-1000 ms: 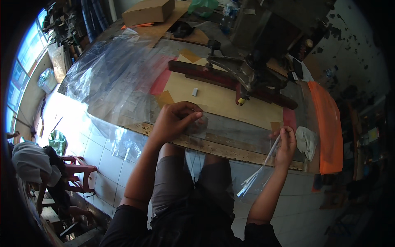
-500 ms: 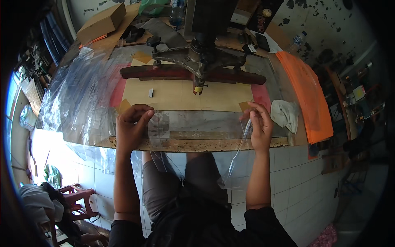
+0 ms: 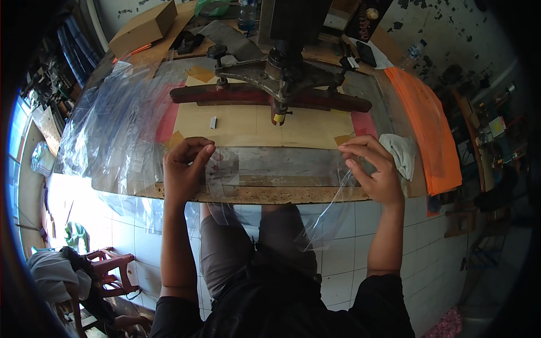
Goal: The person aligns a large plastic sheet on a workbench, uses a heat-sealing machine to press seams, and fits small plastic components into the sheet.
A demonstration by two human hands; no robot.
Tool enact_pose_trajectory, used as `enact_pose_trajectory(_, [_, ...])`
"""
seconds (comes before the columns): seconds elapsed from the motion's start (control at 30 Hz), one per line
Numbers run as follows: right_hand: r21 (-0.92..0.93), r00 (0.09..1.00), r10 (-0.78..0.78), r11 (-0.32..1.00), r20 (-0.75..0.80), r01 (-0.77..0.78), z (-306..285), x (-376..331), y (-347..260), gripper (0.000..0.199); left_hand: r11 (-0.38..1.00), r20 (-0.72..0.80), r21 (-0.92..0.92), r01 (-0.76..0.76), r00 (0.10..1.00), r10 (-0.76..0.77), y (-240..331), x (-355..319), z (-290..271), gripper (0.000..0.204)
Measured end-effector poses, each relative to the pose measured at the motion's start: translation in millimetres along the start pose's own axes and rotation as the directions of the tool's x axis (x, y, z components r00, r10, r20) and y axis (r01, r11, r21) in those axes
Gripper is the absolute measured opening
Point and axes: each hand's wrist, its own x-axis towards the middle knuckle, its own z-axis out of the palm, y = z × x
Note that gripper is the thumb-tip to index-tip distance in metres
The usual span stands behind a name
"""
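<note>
A clear plastic sheet (image 3: 224, 172) hangs between my hands at the table's near edge, its lower part dropping in front of my legs. My left hand (image 3: 189, 163) pinches its left side between thumb and bent fingers. On the other side, my right hand (image 3: 376, 168) is at the sheet's right edge, thumb below the curved fingers; the exact contact is hard to see through the clear film. Beyond both hands lies a tan board (image 3: 236, 127) with a small pale strip (image 3: 213, 122) on it. A press head with a dark red bar (image 3: 332, 102) stands over the board.
Clear plastic sheets (image 3: 107, 135) are heaped at the left, hanging over the edge. Orange sheets (image 3: 428, 135) and a white cloth (image 3: 401, 152) lie at the right. Farther back are a cardboard box (image 3: 143, 29), a water bottle (image 3: 247, 16) and a phone (image 3: 366, 53).
My right wrist has swung out to the right, and the thumb and fingers there look farther apart. My left hand keeps its pinch. The whole view has shifted slightly.
</note>
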Motion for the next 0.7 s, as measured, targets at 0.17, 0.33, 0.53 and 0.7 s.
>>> enact_pose_trajectory(0.17, [-0.072, 0.991, 0.021, 0.997, 0.130, -0.011, -3, 16, -13, 0.034, 1.000, 0.003, 0.002, -0.005, 1.000, 0.005, 2, -1, 0, 0.019])
enact_pose_trajectory(0.33, [-0.217, 0.968, -0.084, 0.967, 0.235, 0.136, -1, 25, -21, 0.034, 1.000, 0.019, -0.005, -0.005, 1.000, 0.005, 2, 0, 1, 0.019])
enact_pose_trajectory(0.53, [-0.043, 0.974, 0.041, 0.999, 0.222, -0.032, -9, 18, -12, 0.015, 0.999, 0.041, 0.003, 0.054, 0.998, -0.054, 6, 0, 0, 0.020])
enact_pose_trajectory(0.7, [-0.131, 0.928, 0.260, 0.964, 0.267, -0.232, -22, 18, -19, 0.015, 0.999, 0.028, -0.004, 0.038, 0.999, -0.038, 5, 0, 1, 0.021])
